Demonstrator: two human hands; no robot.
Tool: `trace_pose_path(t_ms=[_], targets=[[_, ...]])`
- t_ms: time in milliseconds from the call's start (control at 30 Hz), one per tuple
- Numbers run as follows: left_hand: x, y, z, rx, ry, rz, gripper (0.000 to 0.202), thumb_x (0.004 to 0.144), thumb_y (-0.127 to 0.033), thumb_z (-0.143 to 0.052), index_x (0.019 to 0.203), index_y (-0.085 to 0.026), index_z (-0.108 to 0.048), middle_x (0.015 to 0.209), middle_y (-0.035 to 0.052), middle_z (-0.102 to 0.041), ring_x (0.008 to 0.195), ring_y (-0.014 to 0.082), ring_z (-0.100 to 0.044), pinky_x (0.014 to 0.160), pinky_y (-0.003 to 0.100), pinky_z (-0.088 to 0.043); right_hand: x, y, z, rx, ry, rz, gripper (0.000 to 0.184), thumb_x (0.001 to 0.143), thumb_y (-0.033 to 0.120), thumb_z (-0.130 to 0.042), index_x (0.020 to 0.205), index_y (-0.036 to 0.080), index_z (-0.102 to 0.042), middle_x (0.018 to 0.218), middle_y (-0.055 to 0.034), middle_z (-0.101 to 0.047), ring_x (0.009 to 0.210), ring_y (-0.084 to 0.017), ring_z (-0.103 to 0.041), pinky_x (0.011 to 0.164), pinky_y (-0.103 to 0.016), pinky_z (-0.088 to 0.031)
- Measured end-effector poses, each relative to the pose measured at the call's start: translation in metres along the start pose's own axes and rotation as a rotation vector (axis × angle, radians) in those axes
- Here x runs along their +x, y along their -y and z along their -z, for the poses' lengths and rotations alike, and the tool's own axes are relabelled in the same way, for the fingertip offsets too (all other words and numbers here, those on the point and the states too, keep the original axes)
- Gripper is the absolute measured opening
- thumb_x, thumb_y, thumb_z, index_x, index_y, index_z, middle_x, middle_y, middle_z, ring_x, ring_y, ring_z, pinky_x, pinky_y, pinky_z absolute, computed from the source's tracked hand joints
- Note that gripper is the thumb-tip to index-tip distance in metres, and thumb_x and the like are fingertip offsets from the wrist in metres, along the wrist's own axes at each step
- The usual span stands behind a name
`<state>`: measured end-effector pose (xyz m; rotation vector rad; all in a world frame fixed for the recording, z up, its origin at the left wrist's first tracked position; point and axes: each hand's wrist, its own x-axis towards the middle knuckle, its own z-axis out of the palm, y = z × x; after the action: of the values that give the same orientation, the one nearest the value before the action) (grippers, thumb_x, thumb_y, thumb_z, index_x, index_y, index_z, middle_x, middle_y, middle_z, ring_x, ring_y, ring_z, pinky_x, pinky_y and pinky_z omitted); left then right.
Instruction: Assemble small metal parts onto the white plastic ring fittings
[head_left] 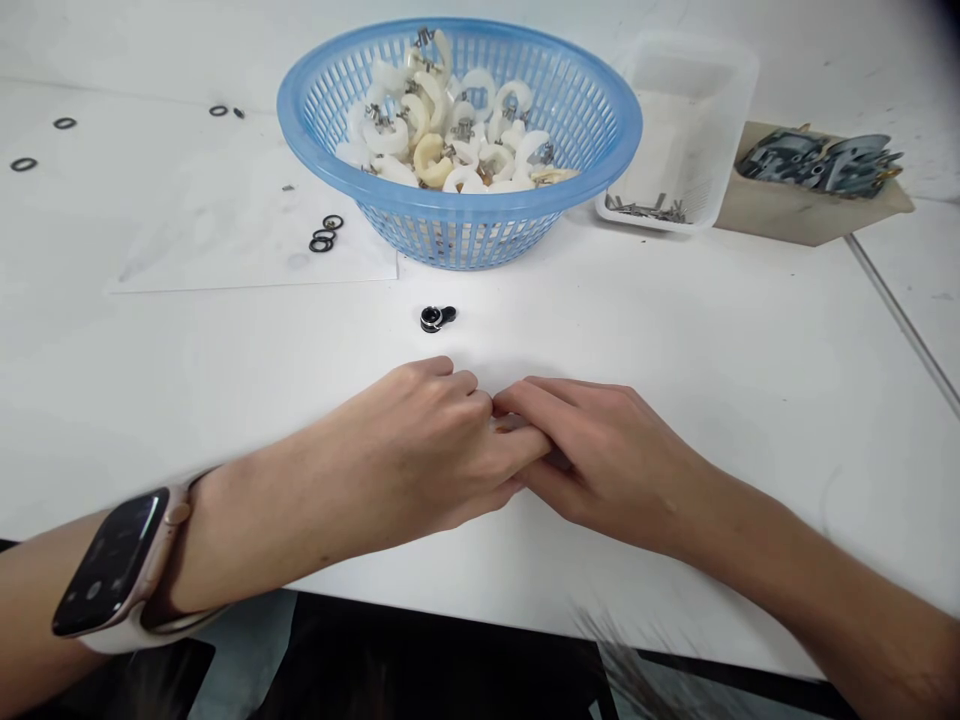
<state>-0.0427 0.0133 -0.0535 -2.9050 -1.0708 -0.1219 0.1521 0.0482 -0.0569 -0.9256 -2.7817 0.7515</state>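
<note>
In the head view, the left hand (424, 445) and right hand (611, 450) meet low over the bench (247, 370), fingertips to fingertips. The left fingers curl inward with the knuckles raised; the right fingers bend over and around the left fingertips. Each grip looks drawn in rather than spread, but the meeting fingers cover whatever may lie between them, so I cannot tell whether either has hold of anything.

The nearest loose thing in sight is a small black piece (438, 318) with a bright ring about its round end. It lies on the bench just beyond the left knuckles, apart from both hands, ahead and a little left of where the fingertips meet. Its long axis runs nearly crosswise, the round end to the left and the narrower end to the right, tipped slightly away. The left hand is the nearer one.

Beyond the piece stands the blue basket (465, 206) of curved white and cream pieces (431, 95); black rings (322, 241) lie to its left, on and near a paper sheet (225, 240).
</note>
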Motion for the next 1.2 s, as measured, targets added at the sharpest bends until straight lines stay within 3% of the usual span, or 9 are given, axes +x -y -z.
trace_pose_path(t_ms=[1200], targets=[[-0.0017,-0.0022,0.0006,0.043,0.046,0.006,0.008,0.089,-0.020,-0.046,0.084,-0.021,-0.040,0.064,-0.0026,-0.041,0.057,0.0188,-0.046,0.053,0.036,-0.032,0.0026,-0.0011,-0.0021,-0.086,-0.005,0.029,0.005,0.089,0.024,-0.048,0.085,0.020,-0.048,0.073,0.0018,-0.055,0.063,-0.013,-0.049,0.053,-0.027,-0.031]])
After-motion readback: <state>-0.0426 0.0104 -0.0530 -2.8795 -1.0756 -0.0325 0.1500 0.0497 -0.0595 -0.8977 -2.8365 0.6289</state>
